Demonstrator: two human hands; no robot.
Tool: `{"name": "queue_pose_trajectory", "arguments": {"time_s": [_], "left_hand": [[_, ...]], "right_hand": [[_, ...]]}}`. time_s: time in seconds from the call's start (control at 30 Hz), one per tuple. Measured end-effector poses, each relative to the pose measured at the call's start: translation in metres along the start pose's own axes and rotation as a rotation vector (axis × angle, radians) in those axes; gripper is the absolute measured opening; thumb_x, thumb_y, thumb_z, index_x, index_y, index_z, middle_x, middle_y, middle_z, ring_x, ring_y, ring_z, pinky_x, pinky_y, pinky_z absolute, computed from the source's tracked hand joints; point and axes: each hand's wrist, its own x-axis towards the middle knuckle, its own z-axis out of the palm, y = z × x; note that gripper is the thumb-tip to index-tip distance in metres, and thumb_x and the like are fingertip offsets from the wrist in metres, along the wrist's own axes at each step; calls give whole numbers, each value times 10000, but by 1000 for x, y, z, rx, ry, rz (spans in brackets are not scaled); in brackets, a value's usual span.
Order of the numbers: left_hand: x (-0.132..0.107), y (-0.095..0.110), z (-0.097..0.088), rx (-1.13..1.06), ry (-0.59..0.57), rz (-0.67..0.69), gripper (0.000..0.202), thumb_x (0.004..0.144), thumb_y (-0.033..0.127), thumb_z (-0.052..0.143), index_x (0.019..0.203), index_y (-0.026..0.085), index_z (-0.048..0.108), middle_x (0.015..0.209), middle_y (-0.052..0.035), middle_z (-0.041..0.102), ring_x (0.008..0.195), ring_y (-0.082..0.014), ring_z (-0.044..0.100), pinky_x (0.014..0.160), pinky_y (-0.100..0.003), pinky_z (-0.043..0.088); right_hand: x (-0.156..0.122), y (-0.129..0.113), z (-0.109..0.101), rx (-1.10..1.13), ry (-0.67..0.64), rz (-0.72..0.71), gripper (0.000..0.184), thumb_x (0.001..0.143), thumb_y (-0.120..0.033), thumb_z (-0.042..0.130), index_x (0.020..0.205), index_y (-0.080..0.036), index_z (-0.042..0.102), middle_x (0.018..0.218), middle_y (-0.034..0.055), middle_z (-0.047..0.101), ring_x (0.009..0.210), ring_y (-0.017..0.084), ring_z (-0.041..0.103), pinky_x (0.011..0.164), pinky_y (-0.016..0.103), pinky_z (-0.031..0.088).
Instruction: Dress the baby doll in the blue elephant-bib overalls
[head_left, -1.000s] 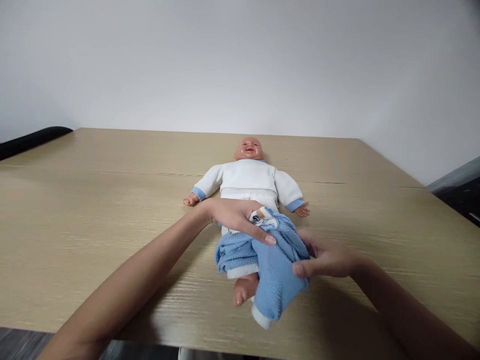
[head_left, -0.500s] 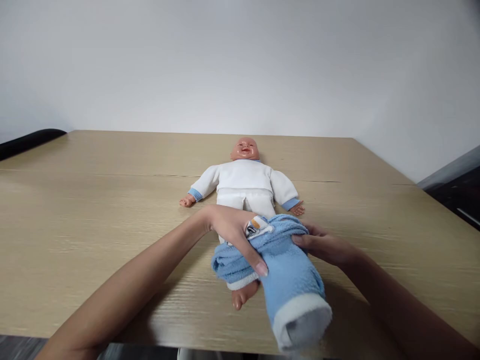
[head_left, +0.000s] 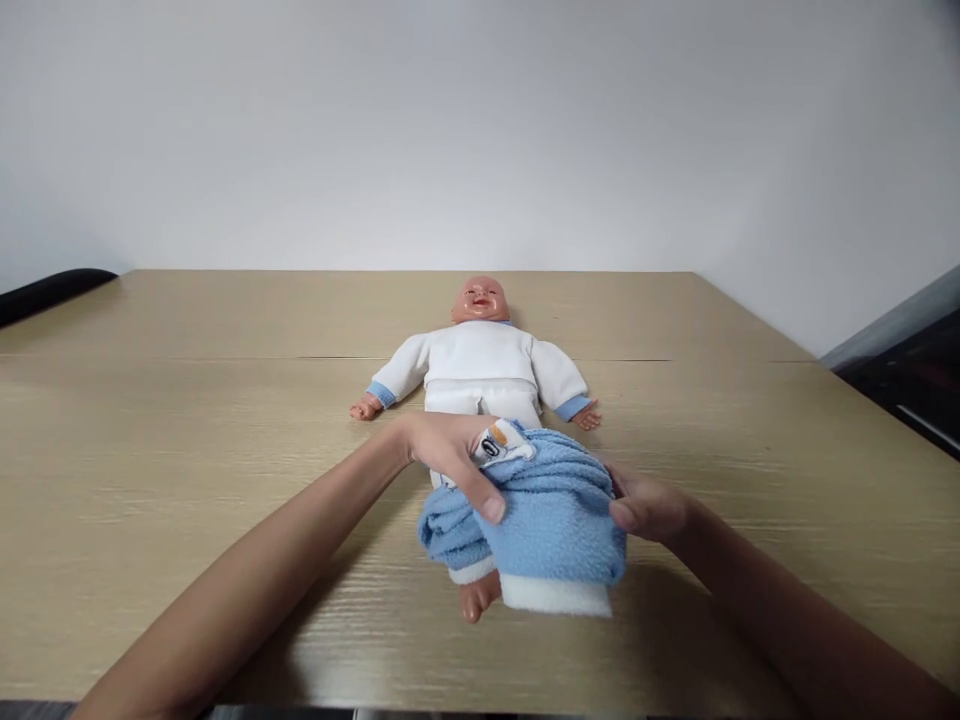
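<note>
A baby doll (head_left: 481, 350) lies on its back, head toward the wall, in a white top with blue cuffs. Light blue fleece pants (head_left: 551, 520) with white hems are bunched around its lower legs. One bare foot (head_left: 480, 595) pokes out of the left pant leg; the other foot is hidden in the fabric. My left hand (head_left: 454, 455) grips the pants near a printed patch, thumb on top and fingers hidden beneath. On the other side, my right hand (head_left: 646, 503) pinches the right pant leg with its thumb in front.
The doll rests on a light wooden table (head_left: 187, 450) with a seam across it. Behind stands a pale wall (head_left: 450, 130). A black curved object (head_left: 56, 290) is at the far left, and a dark object (head_left: 907, 360) borders the table on the right.
The right pant leg has been gathered shorter, its white hem now higher and flatter. My right hand has moved slightly down along it. The view has shifted a little.
</note>
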Motion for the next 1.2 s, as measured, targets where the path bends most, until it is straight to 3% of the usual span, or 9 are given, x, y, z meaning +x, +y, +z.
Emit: {"name": "queue_pose_trajectory", "arguments": {"time_s": [0.1, 0.2, 0.33, 0.5, 0.7, 0.83, 1.0, 1.13, 1.2], "left_hand": [[3, 8, 6, -81, -134, -65, 611, 422, 354, 1123, 909, 118, 839, 880, -82, 835, 823, -254, 777, 856, -323, 688], [5, 15, 12, -37, -220, -96, 525, 514, 347, 1103, 917, 121, 854, 919, -103, 848, 855, -272, 793, 854, -322, 695], [4, 10, 11, 23, -119, -65, 377, 657, 287, 1043, 933, 135, 837, 949, -74, 850, 851, -222, 782, 837, -270, 682], [-3, -4, -2, 83, 14, -22, 453, 636, 262, 1052, 1014, 157, 825, 1031, -49, 849, 954, -219, 788, 903, -262, 664], [-10, -14, -13, 56, 113, -12, 438, 734, 310, 1006, 1099, 155, 821, 1044, -50, 858, 945, -194, 799, 922, -258, 647], [-9, -16, -13, 65, 123, 7, 408, 774, 405, 976, 1042, 137, 826, 1059, -82, 860, 994, -222, 805, 956, -292, 646], [-4, -13, -9, 69, 74, 139, 324, 868, 410, 904, 1037, 143, 834, 969, -54, 855, 1003, -202, 793, 991, -281, 630], [-2, -9, -5, 105, 66, 134, 355, 925, 446, 853, 1105, 141, 829, 1068, -68, 853, 1067, -214, 789, 1093, -329, 601], [-1, -7, -3, 122, 80, 112, 398, 923, 478, 850, 1134, 141, 826, 1100, -75, 851, 1116, -237, 784, 1123, -363, 592]], "right_hand": [[3, 2, 2, 70, -44, 22, 1026, 600, -665, 1028, 1437, -175, 692, 1034, 58, 804, 806, 195, 739, 798, 288, 603], [3, -2, 5, 53, -107, 88, 935, 583, -534, 1074, 1376, -179, 727, 929, 19, 797, 786, 193, 744, 834, 301, 617], [1, -12, 8, -4, -74, 106, 719, 723, -508, 1010, 1309, -182, 752, 960, 26, 797, 853, 191, 745, 880, 302, 614], [-2, -19, 7, -6, 3, 14, 600, 837, -486, 945, 1309, -167, 758, 1043, 39, 795, 898, 161, 733, 841, 225, 588], [-7, -12, 0, -32, 135, 34, 609, 881, -550, 904, 1307, -142, 750, 1103, 83, 795, 955, 201, 747, 868, 277, 615], [-7, -7, -2, -38, 211, 55, 595, 884, -573, 900, 1267, -141, 753, 1109, 100, 794, 956, 207, 747, 868, 290, 623], [-2, -17, 4, -67, 77, 34, 561, 898, -556, 887, 1265, -152, 756, 1090, 67, 781, 908, 162, 707, 818, 233, 589], [3, -26, 11, -15, -76, 33, 666, 819, -647, 906, 1217, -138, 745, 936, 44, 755, 793, 170, 681, 702, 241, 559], [3, -27, 13, 4, -138, 37, 623, 792, -645, 921, 1127, -149, 750, 874, 40, 740, 764, 186, 679, 678, 261, 549]]}}
